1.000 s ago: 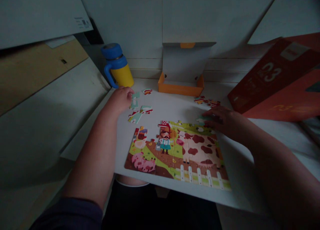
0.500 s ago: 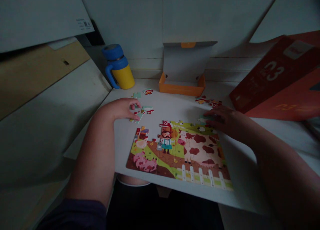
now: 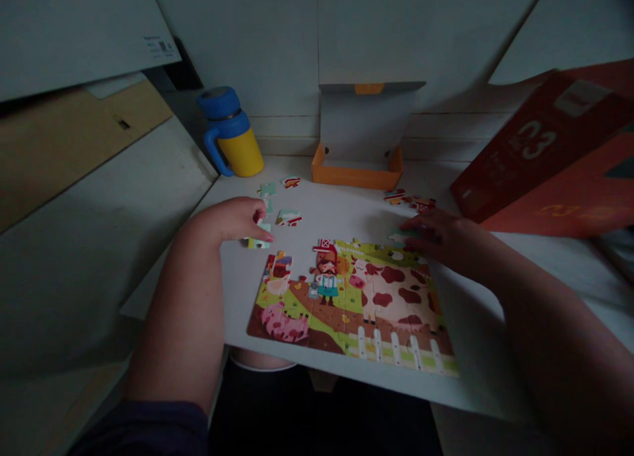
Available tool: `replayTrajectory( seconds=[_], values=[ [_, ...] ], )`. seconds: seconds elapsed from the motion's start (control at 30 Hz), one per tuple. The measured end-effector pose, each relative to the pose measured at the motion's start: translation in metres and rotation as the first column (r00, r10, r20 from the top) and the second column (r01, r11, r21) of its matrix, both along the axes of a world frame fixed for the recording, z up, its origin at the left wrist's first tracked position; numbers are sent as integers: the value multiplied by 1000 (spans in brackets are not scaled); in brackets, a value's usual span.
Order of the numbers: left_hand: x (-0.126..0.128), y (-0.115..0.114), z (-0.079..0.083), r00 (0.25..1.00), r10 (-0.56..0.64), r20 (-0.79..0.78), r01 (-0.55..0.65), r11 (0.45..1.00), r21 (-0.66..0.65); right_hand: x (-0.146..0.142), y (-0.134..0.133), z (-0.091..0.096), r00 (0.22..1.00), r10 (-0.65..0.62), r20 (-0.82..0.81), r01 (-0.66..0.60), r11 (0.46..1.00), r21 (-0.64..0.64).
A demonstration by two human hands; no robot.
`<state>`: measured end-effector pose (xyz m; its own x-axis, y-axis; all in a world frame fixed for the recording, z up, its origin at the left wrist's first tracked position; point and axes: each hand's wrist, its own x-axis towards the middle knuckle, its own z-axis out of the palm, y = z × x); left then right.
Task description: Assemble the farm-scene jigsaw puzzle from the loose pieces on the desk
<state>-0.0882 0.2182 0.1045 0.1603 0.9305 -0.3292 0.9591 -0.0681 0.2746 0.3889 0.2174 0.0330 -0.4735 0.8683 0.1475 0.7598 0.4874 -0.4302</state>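
A partly assembled farm jigsaw puzzle [image 3: 381, 304] lies on the white table, showing a cow, a pig and a farmer. My left hand [image 3: 242, 220] is left of its upper edge, thumb and curled fingers apart, the thumb at a pale green puzzle piece [image 3: 258, 238]. A piece with red stripes [image 3: 289, 218] lies right of that hand, and another light green piece [image 3: 268, 189] lies behind it. My right hand [image 3: 438, 235] is at the puzzle's upper right edge, its fingertips around a pale green piece [image 3: 397, 237] that is partly hidden.
An open orange box [image 3: 357, 176] stands at the back, its lid raised. A blue and yellow mug [image 3: 240, 149] is at the back left. Loose red pieces [image 3: 423, 204] lie beyond my right hand. A large red box [image 3: 535, 152] leans at the right.
My left hand has shifted slightly left, and the pale green piece by its thumb has moved left and now lies flatter, apart from the striped piece. My right hand stays nearly still.
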Motion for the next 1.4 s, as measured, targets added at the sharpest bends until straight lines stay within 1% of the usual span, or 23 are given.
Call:
replayTrajectory(
  seconds=[0.07,0.13,0.23,0.3,0.43,0.5,0.57,0.7,0.87,0.93,1.0,1.03,1.13,1.2,1.27,1.4],
  values=[
    [2,0,5,989,17,144,-10,999,-46,1,1,-1,1000,0,11,0,1000,2],
    [11,-1,7,944,60,324,-30,995,-96,1,1,-1,1000,10,22,-10,1000,15],
    [34,0,3,813,112,571,-78,993,-83,0,0,0,999,22,29,-23,999,34],
    [52,1,-6,718,91,690,-94,995,-33,-1,-1,2,1000,21,23,-21,999,30],
    [85,0,-29,574,32,818,-56,998,1,-4,-3,6,1000,9,23,-10,1000,16],
    [95,0,-40,534,3,846,-59,998,34,-5,-3,8,1000,-2,31,2,1000,10],
    [102,1,-48,517,-34,855,-54,996,72,-5,-4,9,999,-12,37,12,1000,5],
    [110,1,-56,511,-81,856,-33,993,114,-6,-5,11,999,-13,36,13,1000,4],
    [119,-1,-61,499,-99,861,-39,990,137,-7,-4,11,999,-2,32,1,1000,6],
    [120,-3,-62,505,-106,857,-29,990,140,-6,-4,11,999,1,37,-1,1000,3],
    [120,-4,-62,542,-120,832,-25,987,158,-7,-4,11,999,1,40,-1,1000,-2],
    [119,-4,-61,579,-139,803,-21,982,185,-7,-5,12,999,2,40,-2,1000,-2],
    [117,-5,-57,737,-238,632,40,949,312,-8,-5,13,999,0,39,0,1000,2],
    [116,-5,-54,806,-310,505,112,917,383,-8,-6,13,999,-8,39,8,1000,5],
    [116,-5,-52,826,-372,424,178,885,429,-8,-6,13,999,-10,39,10,1000,6],
    [116,-3,-51,821,-442,361,249,847,470,-7,-5,12,999,-2,32,2,1000,10]
  ],
)
